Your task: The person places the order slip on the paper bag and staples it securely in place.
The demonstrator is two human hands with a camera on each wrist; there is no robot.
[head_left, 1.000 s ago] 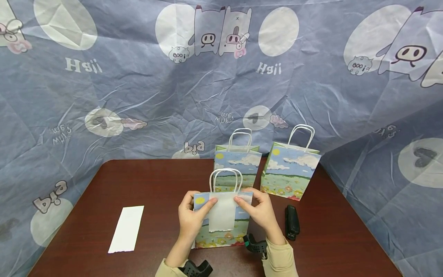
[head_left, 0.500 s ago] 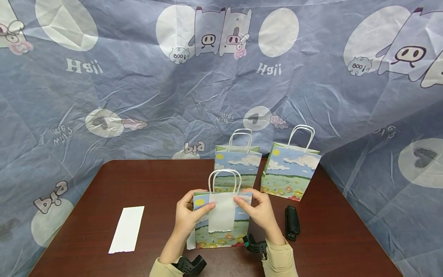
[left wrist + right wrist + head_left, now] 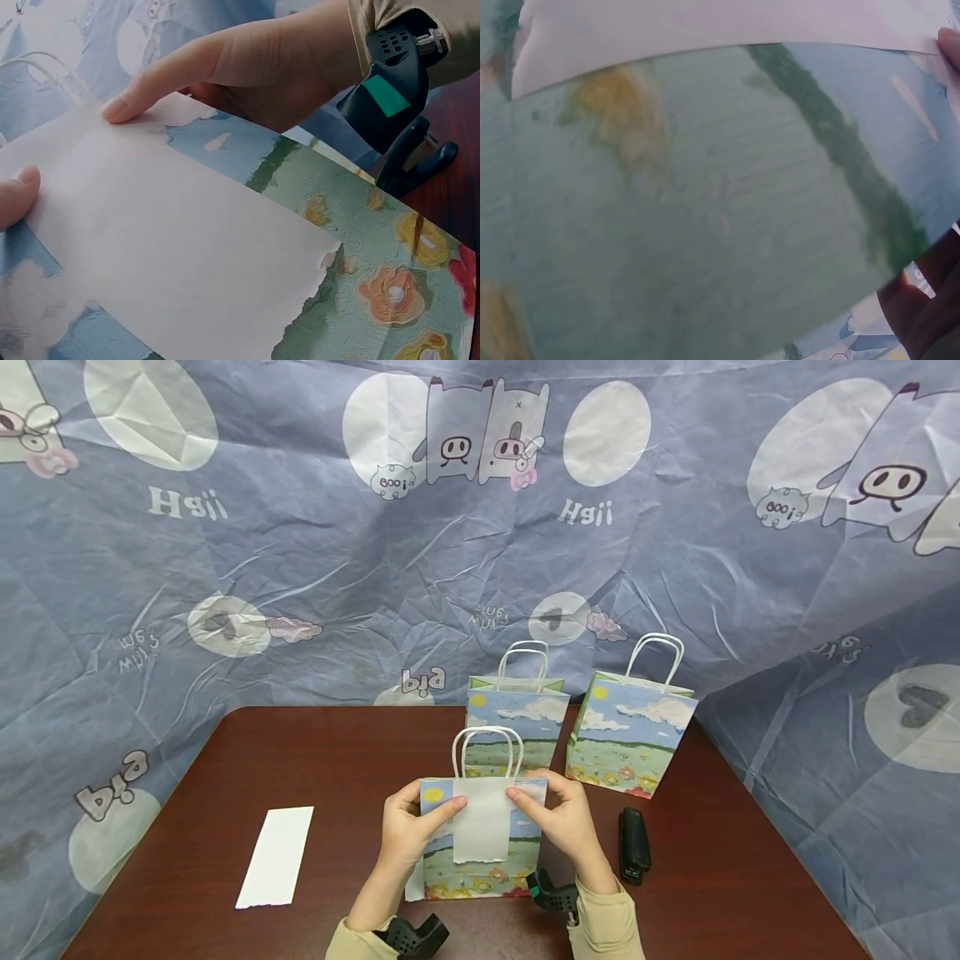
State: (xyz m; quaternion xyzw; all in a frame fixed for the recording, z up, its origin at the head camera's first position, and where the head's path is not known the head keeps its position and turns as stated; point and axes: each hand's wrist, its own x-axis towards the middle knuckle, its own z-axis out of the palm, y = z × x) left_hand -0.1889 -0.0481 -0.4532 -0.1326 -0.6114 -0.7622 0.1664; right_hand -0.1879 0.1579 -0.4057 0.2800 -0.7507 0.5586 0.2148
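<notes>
A small paper gift bag printed with sky and flowers is held upright near the front of the table, its two white handles on top. Over the middle of its front lies a white strip of paper with a torn lower edge. My left hand pinches the bag's upper left side, thumb in front at the strip's edge. On the upper right, my right hand pinches likewise, its thumb on the strip in the left wrist view. Another white paper piece shows behind the bag's lower left.
Two matching gift bags stand behind, one at the centre and one at the right. A black stapler lies right of my right hand. Another torn-ended white paper strip lies at the left of the dark red table.
My left hand has shifted slightly left and still pinches the bag. White paper now shows more at the bag's lower left. My right hand has barely moved.
</notes>
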